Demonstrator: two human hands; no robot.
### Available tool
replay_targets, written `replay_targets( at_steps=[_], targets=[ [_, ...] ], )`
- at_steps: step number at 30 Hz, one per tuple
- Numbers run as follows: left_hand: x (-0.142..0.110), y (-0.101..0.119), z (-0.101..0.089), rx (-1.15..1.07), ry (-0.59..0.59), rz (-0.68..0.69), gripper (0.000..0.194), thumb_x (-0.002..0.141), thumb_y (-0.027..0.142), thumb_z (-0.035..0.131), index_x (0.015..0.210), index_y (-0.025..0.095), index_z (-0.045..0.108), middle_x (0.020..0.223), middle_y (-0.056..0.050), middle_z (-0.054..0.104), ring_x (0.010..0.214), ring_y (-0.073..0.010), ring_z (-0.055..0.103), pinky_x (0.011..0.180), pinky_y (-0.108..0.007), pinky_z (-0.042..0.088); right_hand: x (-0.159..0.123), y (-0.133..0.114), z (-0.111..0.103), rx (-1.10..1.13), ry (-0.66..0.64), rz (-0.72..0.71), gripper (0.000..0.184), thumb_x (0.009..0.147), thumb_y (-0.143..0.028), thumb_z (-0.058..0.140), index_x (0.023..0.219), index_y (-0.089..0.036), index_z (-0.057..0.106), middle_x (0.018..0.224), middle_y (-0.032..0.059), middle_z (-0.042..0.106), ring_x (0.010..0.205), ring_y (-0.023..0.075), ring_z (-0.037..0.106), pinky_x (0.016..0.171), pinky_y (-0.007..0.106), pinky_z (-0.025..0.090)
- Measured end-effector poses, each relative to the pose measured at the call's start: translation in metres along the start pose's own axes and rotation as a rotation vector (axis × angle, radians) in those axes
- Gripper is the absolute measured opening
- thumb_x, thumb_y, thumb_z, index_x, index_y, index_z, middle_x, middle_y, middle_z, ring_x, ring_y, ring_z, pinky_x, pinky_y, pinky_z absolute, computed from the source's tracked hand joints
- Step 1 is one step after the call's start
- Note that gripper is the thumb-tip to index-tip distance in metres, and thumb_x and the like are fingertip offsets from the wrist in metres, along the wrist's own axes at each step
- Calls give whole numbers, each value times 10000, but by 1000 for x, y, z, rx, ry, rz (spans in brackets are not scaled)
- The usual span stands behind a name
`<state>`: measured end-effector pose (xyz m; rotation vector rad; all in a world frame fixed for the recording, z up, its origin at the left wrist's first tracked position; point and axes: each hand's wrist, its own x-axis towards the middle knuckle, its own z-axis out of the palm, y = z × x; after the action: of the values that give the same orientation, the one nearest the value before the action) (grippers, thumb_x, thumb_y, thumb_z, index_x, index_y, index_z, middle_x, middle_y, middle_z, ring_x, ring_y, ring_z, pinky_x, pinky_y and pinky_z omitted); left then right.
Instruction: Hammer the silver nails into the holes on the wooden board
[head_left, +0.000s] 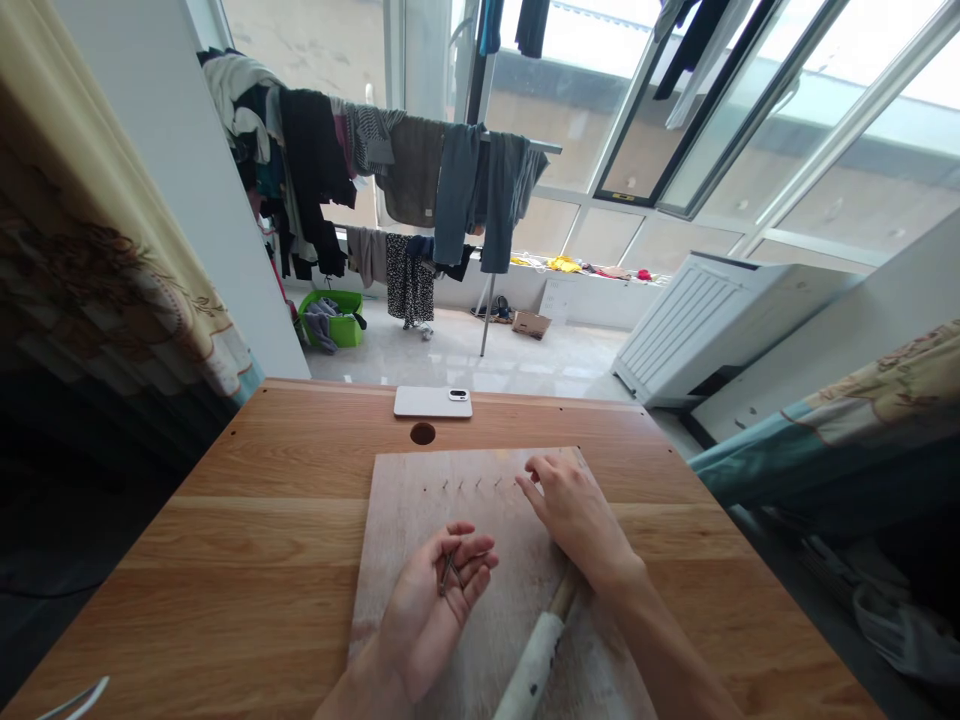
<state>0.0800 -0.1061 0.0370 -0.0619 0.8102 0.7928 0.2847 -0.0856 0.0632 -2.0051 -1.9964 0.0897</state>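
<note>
At the lower centre of the frame, the left hand (439, 600) lies with the palm turned up, its fingers half unfolded and slightly curled like a shallow cup. A few loose nails (444, 575) rest in it. To the right of centre, the right hand (574, 510) is turned palm down, with the wrist bent; its thumb and forefinger come near each other over the upper right part of a board (390, 510). Left of these fingertips, four standing nails (478, 484) make a row in the board.

The board lies on a wooden table (255, 540) with a round hole (423, 433). A white phone (424, 402) lies near its far edge. In the upper left and centre, clothes (412, 170) hang on a rack before large windows, and a green basket (347, 325) stands on the floor.

A handle (530, 665), wrapped in white, is cut off by the bottom edge, and its upper end goes under the right hand. Perhaps a small nail is between the right fingertips, but I cannot tell.
</note>
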Motion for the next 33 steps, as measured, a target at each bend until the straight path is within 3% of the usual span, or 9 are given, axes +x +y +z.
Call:
replay_targets(
  at_steps=[5,10,16,20,24,26,29,33],
  targets=[
    [-2,-4,-3,6,5,-1,215,1030,146,500,880,97,647,842,-144,759,714,-205,760,659,-263,594,7,-3,1,-79,-65,1,269,1002,-114,548,797,-184,709,840,102,765,823,254,709,729,326,435],
    [-3,-5,-5,4,-4,10,225,1007,118,519,847,82,673,835,-140,748,700,-192,747,654,-256,591,6,-1,2,-84,-78,-6,258,991,-134,560,782,-185,702,818,104,769,811,258,709,718,327,427],
    [-1,-9,-2,-16,-19,-5,229,1005,127,519,833,84,663,885,-175,754,796,-223,769,724,-277,618,7,-2,-5,5,25,-39,238,1001,-122,533,823,-197,673,830,80,732,800,241,674,739,330,453],
    [1,-9,2,-70,-12,0,247,1042,193,487,895,75,647,948,-212,748,898,-253,772,826,-325,631,-19,-23,-18,123,14,-211,179,1032,-174,562,903,-217,679,886,43,714,846,203,663,783,304,492],
    [4,-5,5,-91,-2,18,258,1053,163,453,889,88,638,796,-122,714,694,-164,719,681,-250,602,-48,-46,-24,277,-165,-475,168,1060,-242,562,945,-234,683,889,25,703,848,193,650,745,281,502],
    [5,-2,6,-80,-2,4,265,1036,113,453,840,98,629,708,-79,681,566,-121,651,562,-200,538,-49,-46,-22,321,-144,-425,154,1065,-263,558,980,-234,683,916,28,706,866,191,661,777,283,509],
    [2,3,6,-88,-8,-7,287,1032,88,439,820,95,633,640,-66,665,481,-103,594,492,-180,480,-32,-34,-10,244,4,-162,147,1055,-240,555,977,-222,679,908,37,703,858,199,682,810,304,510],
    [-5,1,5,-59,-8,1,239,1026,99,471,863,94,645,801,-140,753,643,-180,729,612,-244,568,-1,-18,15,146,16,-41,114,1013,-227,599,945,-195,684,883,72,715,830,244,689,754,335,497]
  ],
)
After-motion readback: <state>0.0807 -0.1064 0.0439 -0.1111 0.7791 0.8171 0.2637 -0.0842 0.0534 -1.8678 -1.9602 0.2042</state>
